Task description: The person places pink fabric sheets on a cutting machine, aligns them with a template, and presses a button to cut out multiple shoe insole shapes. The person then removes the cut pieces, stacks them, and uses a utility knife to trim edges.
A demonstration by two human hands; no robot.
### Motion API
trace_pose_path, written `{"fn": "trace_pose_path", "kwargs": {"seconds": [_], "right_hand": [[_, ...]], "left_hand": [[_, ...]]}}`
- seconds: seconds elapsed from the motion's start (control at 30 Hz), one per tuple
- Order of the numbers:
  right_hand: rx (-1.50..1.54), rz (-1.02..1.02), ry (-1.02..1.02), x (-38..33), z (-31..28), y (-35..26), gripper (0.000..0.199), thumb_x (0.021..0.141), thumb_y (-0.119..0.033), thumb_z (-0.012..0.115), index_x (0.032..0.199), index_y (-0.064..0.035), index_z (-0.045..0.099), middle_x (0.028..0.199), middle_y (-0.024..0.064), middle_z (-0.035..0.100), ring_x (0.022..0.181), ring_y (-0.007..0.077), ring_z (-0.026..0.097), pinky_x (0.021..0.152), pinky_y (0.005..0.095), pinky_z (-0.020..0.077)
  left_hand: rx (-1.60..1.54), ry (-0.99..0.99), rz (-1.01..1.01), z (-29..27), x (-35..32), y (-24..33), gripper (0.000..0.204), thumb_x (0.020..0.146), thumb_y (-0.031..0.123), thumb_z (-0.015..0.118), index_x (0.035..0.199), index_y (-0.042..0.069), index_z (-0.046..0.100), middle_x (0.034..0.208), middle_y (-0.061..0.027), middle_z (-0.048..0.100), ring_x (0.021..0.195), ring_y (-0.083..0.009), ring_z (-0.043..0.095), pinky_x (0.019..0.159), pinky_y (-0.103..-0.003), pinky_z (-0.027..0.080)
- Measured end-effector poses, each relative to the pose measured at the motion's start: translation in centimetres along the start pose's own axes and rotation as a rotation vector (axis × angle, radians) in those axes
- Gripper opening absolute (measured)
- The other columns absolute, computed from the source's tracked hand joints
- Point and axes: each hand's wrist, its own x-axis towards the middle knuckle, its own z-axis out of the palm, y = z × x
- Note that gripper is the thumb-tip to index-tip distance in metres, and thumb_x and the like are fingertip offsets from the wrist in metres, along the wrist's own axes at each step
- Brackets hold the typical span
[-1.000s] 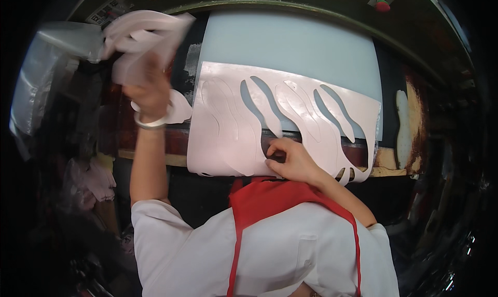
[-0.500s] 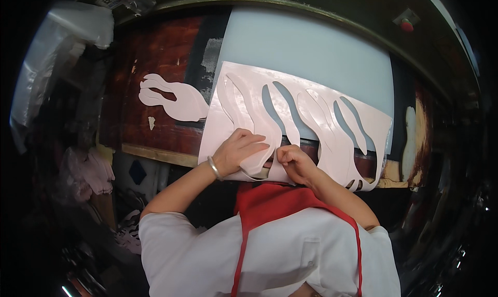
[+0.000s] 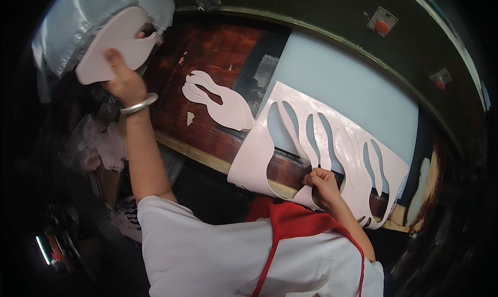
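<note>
My left hand [image 3: 124, 81], with a silver bangle at the wrist, is raised at the far left. It grips a pale pink curved cut-out piece [image 3: 111, 45], shaped like a shoe upper, its thumb lying across the near face. A large pale pink sheet [image 3: 249, 164] with wavy cut-out openings hangs over the table's front edge. At that edge my right hand [image 3: 324, 185] has its fingers closed on a strip of the sheet between openings. Left of the sheet lies a small stack of similar cut-out pieces [image 3: 231, 107].
Under the sheet is a pale cutting board [image 3: 342, 73] on a reddish-brown wooden table [image 3: 212, 45]. Along the back runs a dark green machine beam [image 3: 321, 24] with red push buttons [image 3: 382, 27]. Clear plastic wrapping [image 3: 67, 24] is at upper left, bagged pink pieces [image 3: 101, 141] below it.
My left hand has lifted a cut-out piece from the sheet and carried it up and left, leaving a wide opening. My right hand stays on the sheet. The view has turned leftward.
</note>
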Motion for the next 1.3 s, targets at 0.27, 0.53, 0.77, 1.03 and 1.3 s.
{"fn": "trace_pose_path", "kwargs": {"seconds": [0.27, 0.53, 0.77, 1.03, 1.3], "right_hand": [[-0.335, 0.059, -0.040, -3.3, -0.9, -3.7, 0.002, 0.084, 0.002, 0.060, 0.083, 0.0005, 0.061, 0.092, 0.0065, 0.066, 0.089, 0.0107, 0.061, 0.079, 0.0232, 0.0467], [-0.165, -0.080, 0.136, -7.2, -6.5, -5.0, 0.008, 0.087, 0.005, 0.058, 0.092, 0.0002, 0.062, 0.098, 0.0110, 0.068, 0.087, 0.0143, 0.064, 0.081, 0.0265, 0.0512], [-0.091, -0.137, 0.200, -8.4, -9.0, -3.7, 0.006, 0.088, -0.001, 0.059, 0.093, 0.0000, 0.062, 0.094, 0.0121, 0.069, 0.082, 0.0164, 0.066, 0.079, 0.0286, 0.0526], [-0.063, -0.133, 0.233, -8.7, -9.4, -3.0, 0.006, 0.089, -0.004, 0.059, 0.093, 0.0001, 0.061, 0.092, 0.0124, 0.069, 0.080, 0.0165, 0.067, 0.077, 0.0281, 0.0538], [0.052, -0.127, 0.287, -9.2, -9.7, -3.7, 0.004, 0.089, -0.002, 0.058, 0.091, -0.0008, 0.061, 0.093, 0.0129, 0.069, 0.082, 0.0186, 0.068, 0.077, 0.0308, 0.0556]], "left_hand": [[0.557, -1.098, 0.255, 1.0, -17.5, -6.0, 0.042, 0.080, 0.005, 0.057, 0.121, 0.010, 0.060, 0.117, -0.0146, 0.058, 0.104, -0.0307, 0.057, 0.093, -0.043, 0.040], [0.580, -1.301, 0.220, -0.3, -17.4, -6.0, 0.073, 0.063, 0.016, 0.081, 0.130, 0.017, 0.054, 0.129, -0.0143, 0.049, 0.116, -0.0291, 0.051, 0.097, -0.045, 0.038], [0.253, -1.374, -0.251, -0.1, -14.0, -7.0, 0.058, 0.070, 0.004, 0.076, 0.126, 0.011, 0.060, 0.131, -0.0123, 0.052, 0.120, -0.0278, 0.052, 0.099, -0.035, 0.043], [-0.070, -0.386, -1.008, 0.1, -9.9, -12.3, 0.054, 0.101, 0.045, 0.043, 0.117, -0.004, 0.058, 0.118, -0.0130, 0.062, 0.100, -0.0209, 0.062, 0.089, -0.034, 0.049], [-0.473, 0.211, -0.637, -3.3, -2.5, -12.4, 0.075, 0.095, 0.062, 0.034, 0.142, 0.004, 0.031, 0.136, -0.0171, 0.047, 0.114, -0.0340, 0.056, 0.096, -0.047, 0.049]]}}
